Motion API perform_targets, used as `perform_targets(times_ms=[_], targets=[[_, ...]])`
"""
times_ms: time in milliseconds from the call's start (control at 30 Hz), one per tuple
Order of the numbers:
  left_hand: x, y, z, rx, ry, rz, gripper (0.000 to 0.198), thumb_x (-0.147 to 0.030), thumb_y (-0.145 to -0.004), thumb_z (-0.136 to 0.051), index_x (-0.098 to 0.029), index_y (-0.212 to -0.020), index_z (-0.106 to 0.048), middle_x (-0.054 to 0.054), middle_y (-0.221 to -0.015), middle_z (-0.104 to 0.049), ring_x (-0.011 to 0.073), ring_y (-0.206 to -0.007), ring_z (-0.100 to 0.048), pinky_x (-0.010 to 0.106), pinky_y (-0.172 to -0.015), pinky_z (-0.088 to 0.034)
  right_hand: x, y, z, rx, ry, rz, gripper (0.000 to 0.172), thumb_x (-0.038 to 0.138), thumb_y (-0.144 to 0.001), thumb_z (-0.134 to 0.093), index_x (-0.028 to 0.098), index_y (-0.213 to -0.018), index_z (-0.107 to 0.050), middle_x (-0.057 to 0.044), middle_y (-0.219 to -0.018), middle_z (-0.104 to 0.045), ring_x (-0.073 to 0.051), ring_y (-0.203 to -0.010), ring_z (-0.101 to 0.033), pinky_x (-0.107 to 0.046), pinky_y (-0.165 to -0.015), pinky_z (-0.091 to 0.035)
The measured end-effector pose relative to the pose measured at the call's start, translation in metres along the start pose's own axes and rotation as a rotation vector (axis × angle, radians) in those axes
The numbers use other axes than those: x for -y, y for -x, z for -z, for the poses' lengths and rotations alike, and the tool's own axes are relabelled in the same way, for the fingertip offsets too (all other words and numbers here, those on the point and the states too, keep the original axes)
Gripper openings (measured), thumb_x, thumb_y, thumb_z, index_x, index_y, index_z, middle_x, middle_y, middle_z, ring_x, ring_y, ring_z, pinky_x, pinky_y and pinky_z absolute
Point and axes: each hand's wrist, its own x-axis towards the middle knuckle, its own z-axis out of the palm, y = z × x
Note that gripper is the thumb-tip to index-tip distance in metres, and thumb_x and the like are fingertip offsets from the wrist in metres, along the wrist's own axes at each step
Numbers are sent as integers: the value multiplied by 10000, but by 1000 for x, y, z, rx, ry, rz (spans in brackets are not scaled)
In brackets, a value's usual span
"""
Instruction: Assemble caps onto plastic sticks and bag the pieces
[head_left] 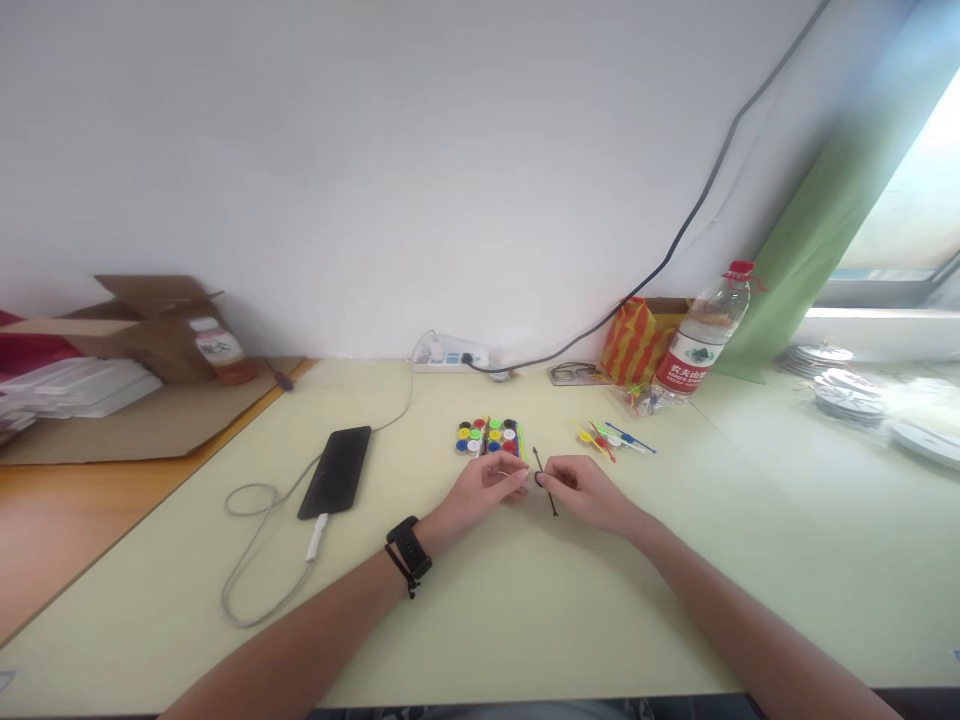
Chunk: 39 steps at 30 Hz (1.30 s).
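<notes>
My left hand and my right hand meet at the middle of the pale green table, fingers pinched. Between them is a small black button on a thin black stick that runs diagonally past my right fingers. My right hand pinches the button and stick. My left fingertips close toward the same spot; what they hold is too small to tell. Just behind my hands lies a cluster of coloured buttons. A black band sits on my left wrist.
Coloured sticks with buttons lie right of the cluster. A black phone with a white cable lies to the left. A water bottle, striped bag, power strip stand by the wall. Cardboard box at left, plates at right.
</notes>
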Motion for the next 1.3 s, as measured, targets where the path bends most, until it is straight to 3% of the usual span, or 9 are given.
perform_targets(times_ms=[167,267,400,533,700,867,1000,1200,1300], targets=[[0,-1,1,-32,-21,16,303,-439,-827,-806,-175,-947,-717,44,-908,-689,145,-792,-665,282,-741,-556,-19,-5,13,-127,368,-113,355,338,-897,-598,209,-596,-462,13,-571,-524,-141,-561,-443,-277,-555,-271],[1,-2,0,-15,-1,25,307,-433,-815,-817,-172,-939,-714,26,-835,-664,140,-770,-646,269,-719,-535,-26,-7,23,-322,577,-243,108,311,-894,-614,224,-831,-604,-8,-643,-629,-181,-624,-533,-277,-574,-269],[1,-1,0,-2,6,23,325,-450,-809,-818,-167,-927,-710,27,-816,-660,138,-746,-635,269,-704,-520,-27,-6,35,-444,609,-267,127,347,-936,-572,239,-995,-604,2,-654,-646,-194,-615,-562,-278,-578,-300],[1,-1,0,7,-11,46,347,-455,-801,-823,-155,-933,-709,38,-827,-671,140,-747,-634,275,-710,-514,-19,-5,33,-318,426,-129,212,404,-942,-560,232,-825,-602,5,-633,-640,-174,-581,-562,-284,-570,-353],[1,0,0,25,-11,29,331,-443,-820,-810,-156,-951,-710,31,-836,-667,136,-765,-628,273,-727,-504,-14,-4,17,-55,237,0,227,401,-941,-554,227,-866,-678,-14,-751,-729,-161,-582,-581,-285,-560,-399],[2,0,0,32,-7,46,326,-433,-817,-815,-156,-951,-706,30,-841,-666,132,-759,-620,274,-729,-499,-23,-6,19,-176,312,-108,263,412,-923,-576,207,-1039,-694,-55,-975,-786,-168,-591,-619,-313,-586,-431],[2,0,1,40,-6,50,328,-430,-821,-812,-154,-964,-706,32,-845,-665,132,-761,-622,276,-729,-498,-30,-8,24,-246,442,-166,303,381,-910,-591,183,-1115,-692,-76,-913,-779,-203,-650,-673,-347,-670,-463],[2,0,1,52,3,53,338,-431,-802,-829,-154,-956,-713,37,-853,-673,138,-770,-629,279,-735,-504,-32,-6,21,-236,450,-73,263,409,-916,-582,231,-1092,-665,-56,-958,-755,-192,-619,-648,-355,-649,-482],[4,0,2,49,-7,52,341,-438,-807,-824,-156,-962,-711,37,-855,-675,136,-771,-629,276,-733,-506,-37,-7,21,-335,490,13,252,404,-929,-562,243,-1103,-647,-74,-1105,-732,-231,-820,-686,-377,-754,-521]])
